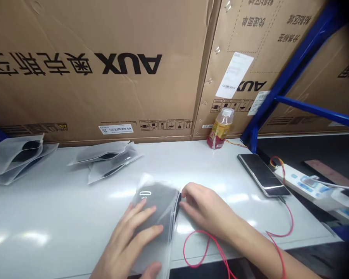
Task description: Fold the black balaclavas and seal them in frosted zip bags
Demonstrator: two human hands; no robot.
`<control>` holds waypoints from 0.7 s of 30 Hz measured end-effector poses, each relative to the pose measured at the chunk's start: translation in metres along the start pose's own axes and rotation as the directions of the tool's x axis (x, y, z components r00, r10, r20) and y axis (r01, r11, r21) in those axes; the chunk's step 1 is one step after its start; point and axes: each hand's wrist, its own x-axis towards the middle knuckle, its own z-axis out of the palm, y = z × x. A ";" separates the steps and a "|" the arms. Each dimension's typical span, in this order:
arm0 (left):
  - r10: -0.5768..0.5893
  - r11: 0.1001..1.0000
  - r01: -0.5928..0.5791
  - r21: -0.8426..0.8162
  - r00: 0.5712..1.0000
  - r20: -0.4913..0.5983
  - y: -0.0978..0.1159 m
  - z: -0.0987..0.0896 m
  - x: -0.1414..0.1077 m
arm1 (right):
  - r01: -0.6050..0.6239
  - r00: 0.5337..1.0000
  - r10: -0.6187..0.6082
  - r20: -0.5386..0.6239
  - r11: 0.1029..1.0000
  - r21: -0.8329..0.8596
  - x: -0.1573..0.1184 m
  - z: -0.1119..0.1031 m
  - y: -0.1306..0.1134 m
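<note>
On table (61, 209); apparently five pouches (159, 195)

Near centre, the flat, translucent white plastic pouch (166, 207) shows a smooth, frosted, matt finish, as do the milky-white plastic sleeves (11, 159) at far left, against a smooth, glossy white tabletop (75, 217). Far side: large brown cardboard boxes (104, 100), matt and lightly creased, and a shiny, clear plastic bottle (219, 130). Right: a glass-like, glossy black rectangular phone (263, 174) and a smooth, blue-painted metal-looking frame (302, 58).
</note>
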 end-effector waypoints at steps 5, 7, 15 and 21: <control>-0.148 0.977 0.140 0.162 0.988 0.039 -0.002 0.014 0.016 | -0.365 0.927 0.309 0.214 0.874 0.320 -0.025 0.009 -0.042; -0.164 0.972 0.153 0.177 0.985 0.051 0.002 0.021 0.019 | -0.415 0.910 0.376 0.177 0.847 0.333 -0.029 0.018 -0.051; -0.127 0.975 0.117 0.187 0.991 0.045 0.020 0.029 0.019 | -0.452 0.867 0.488 0.103 0.680 0.578 -0.022 0.022 -0.062; -0.159 0.955 0.151 0.254 0.987 0.010 0.007 0.038 0.015 | -0.361 0.869 0.491 0.068 0.534 0.764 -0.012 0.026 -0.056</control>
